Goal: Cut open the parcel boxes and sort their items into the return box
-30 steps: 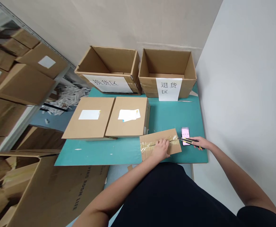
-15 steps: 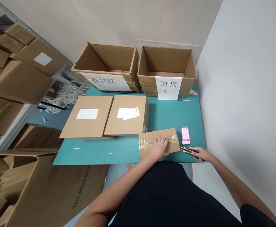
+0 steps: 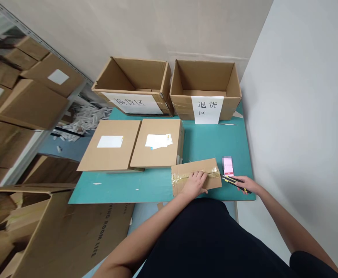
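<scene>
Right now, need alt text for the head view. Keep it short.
Left hand presses on a tape-sealed cardboard box on a teal mat, while the right hand holds a black-and-yellow utility knife beside it. A phone lies nearby; an open carton and another, both with paper signs, stand beyond.

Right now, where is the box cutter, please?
In the head view, the box cutter is in the right hand, beside the taped cardboard box and below the phone.

Two open brown cardboard boxes (image 3: 134, 75) sit at the back of the green table (image 3: 122, 191), and two flat brown cardboard parcels (image 3: 109, 144) lie on it.
</scene>
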`<move>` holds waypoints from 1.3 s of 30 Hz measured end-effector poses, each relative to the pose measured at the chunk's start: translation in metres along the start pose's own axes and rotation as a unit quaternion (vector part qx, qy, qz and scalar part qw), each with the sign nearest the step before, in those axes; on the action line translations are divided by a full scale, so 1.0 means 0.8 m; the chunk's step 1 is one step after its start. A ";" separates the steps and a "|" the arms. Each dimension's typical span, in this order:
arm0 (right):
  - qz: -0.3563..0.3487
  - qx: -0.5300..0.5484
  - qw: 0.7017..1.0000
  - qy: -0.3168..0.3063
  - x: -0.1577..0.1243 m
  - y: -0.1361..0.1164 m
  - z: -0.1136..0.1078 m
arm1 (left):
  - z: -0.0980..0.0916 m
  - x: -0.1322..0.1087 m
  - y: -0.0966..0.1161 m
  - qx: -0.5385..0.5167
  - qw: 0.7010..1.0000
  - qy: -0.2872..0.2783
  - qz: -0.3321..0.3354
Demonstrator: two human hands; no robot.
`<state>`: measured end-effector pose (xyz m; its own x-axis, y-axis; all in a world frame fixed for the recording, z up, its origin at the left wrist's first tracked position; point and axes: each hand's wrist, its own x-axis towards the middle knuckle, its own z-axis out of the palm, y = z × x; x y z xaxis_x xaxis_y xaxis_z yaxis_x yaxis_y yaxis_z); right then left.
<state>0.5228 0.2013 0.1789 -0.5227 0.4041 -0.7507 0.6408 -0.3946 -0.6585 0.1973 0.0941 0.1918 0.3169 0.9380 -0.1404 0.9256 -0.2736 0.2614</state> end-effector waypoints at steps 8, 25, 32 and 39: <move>-0.004 0.031 0.999 0.043 -0.013 0.006 0.010 | 0.008 -0.004 -0.004 -0.013 1.000 -0.004 0.010; -0.023 0.055 0.993 0.102 -0.008 0.001 0.030 | 0.028 -0.030 -0.019 -0.067 0.996 0.031 0.047; -0.025 0.066 0.990 0.122 -0.016 -0.001 0.032 | 0.020 -0.039 -0.021 -0.031 0.999 0.021 0.033; -0.039 0.104 0.977 0.184 -0.021 -0.007 0.037 | 0.020 -0.044 -0.019 -0.004 1.000 0.014 0.011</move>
<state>0.5114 0.1720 0.1935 -0.3032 0.6935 -0.6536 0.4596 -0.4944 -0.7378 0.1755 0.0614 0.1775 0.3313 0.9373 -0.1086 0.9166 -0.2924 0.2727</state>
